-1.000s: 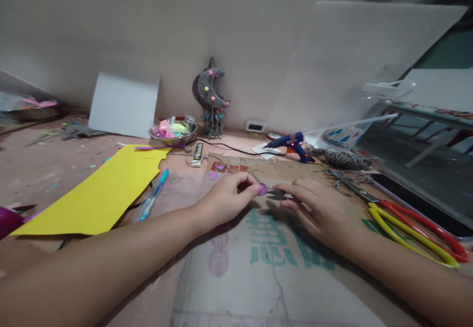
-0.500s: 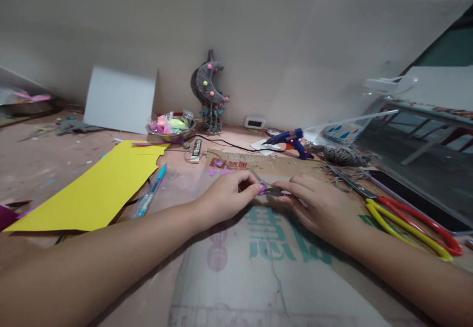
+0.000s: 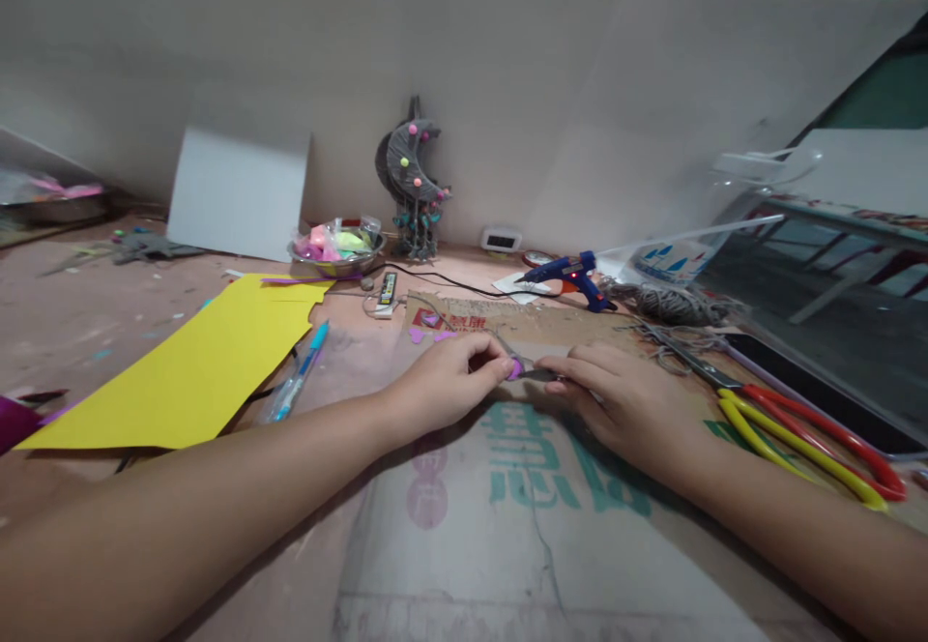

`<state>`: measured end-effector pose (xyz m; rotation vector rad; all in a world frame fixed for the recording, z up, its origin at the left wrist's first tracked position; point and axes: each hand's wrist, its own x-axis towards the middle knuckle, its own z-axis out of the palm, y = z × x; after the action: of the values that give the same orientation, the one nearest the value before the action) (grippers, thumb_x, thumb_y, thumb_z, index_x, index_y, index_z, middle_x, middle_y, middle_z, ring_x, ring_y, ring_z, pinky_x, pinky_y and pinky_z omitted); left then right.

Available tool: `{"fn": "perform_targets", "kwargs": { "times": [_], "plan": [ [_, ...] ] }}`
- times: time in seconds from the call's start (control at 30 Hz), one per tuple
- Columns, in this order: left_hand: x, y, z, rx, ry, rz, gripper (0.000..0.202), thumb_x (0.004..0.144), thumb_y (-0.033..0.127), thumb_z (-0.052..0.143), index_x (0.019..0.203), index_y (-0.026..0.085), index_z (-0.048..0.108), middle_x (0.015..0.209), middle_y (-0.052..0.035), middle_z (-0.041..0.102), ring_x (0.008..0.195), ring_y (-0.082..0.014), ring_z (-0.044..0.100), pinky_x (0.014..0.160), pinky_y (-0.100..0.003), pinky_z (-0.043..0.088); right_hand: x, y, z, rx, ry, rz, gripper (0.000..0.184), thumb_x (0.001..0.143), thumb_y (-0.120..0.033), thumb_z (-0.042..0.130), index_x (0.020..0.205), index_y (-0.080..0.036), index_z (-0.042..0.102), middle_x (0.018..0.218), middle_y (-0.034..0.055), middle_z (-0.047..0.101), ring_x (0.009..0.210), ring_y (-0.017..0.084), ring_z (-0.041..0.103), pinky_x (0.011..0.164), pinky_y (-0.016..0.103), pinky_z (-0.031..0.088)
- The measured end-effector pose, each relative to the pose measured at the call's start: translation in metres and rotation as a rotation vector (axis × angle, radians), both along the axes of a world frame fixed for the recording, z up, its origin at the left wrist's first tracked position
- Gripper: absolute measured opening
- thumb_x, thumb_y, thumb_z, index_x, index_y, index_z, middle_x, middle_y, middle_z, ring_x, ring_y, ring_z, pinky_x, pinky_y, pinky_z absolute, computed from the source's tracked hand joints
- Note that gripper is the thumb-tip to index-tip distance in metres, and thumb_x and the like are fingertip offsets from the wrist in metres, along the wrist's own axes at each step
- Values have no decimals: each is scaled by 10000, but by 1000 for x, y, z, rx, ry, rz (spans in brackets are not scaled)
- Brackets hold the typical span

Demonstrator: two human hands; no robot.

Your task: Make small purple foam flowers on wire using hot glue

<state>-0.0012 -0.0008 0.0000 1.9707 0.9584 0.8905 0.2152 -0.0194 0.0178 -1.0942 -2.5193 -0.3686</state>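
Observation:
Between the thumb and fingers of my left hand (image 3: 464, 374) is a small purple piece (image 3: 515, 368), pinched at its edge; it looks like paper or thin foam. My right hand (image 3: 609, 391) is closed round a pair of small scissors (image 3: 537, 374), with only the dark narrow blades showing and the handles hidden in the fingers. The blade tips meet the purple piece. Both hands are just above a printed cardboard sheet (image 3: 464, 574). Small purple cut-outs (image 3: 416, 335) lie on the cardboard beyond my left hand.
Yellow paper (image 3: 195, 362) and a blue pen (image 3: 304, 371) lie left. Large red-and-yellow-handled scissors (image 3: 804, 439), a phone (image 3: 819, 391) and grey yarn (image 3: 667, 304) lie right. At the back are a blue glue gun (image 3: 572, 275), a metal bowl (image 3: 337, 268) and a moon ornament (image 3: 410, 168).
The blades have closed together at the purple piece, and slightly more of the piece shows. Both hands keep nearly the same place.

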Motion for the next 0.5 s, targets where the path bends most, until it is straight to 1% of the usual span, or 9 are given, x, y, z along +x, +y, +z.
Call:
{"fn": "perform_targets", "kwargs": {
  "times": [0.17,0.3,0.4,0.5],
  "plan": [
    [0,0,0,-9,-32,23,220,852,345,461,762,168,555,737,6,589,704,-125,531,636,-228,398,0,-1,2,-39,64,-26,275,903,-302,427,1047,-171,622,755,66,625,692,182,565,587,282,417],
    [0,1,0,-46,-53,46,218,844,352,472,753,171,550,723,6,592,683,-122,530,616,-223,394,1,0,-1,-44,280,-76,253,900,-299,437,1058,-177,593,869,84,653,758,192,605,639,301,468],
    [0,1,-1,-53,-67,38,221,839,363,481,751,172,548,716,6,590,678,-123,537,613,-224,400,3,4,-4,-79,325,-118,259,898,-295,445,1086,-180,581,965,92,660,836,208,620,701,328,493],
    [1,2,-2,-74,-89,37,222,837,364,483,744,171,540,721,3,591,693,-129,562,628,-231,417,7,13,-7,-124,280,-135,319,905,-280,427,1189,-181,535,1120,106,624,1013,235,585,846,390,474]
  ]
}}
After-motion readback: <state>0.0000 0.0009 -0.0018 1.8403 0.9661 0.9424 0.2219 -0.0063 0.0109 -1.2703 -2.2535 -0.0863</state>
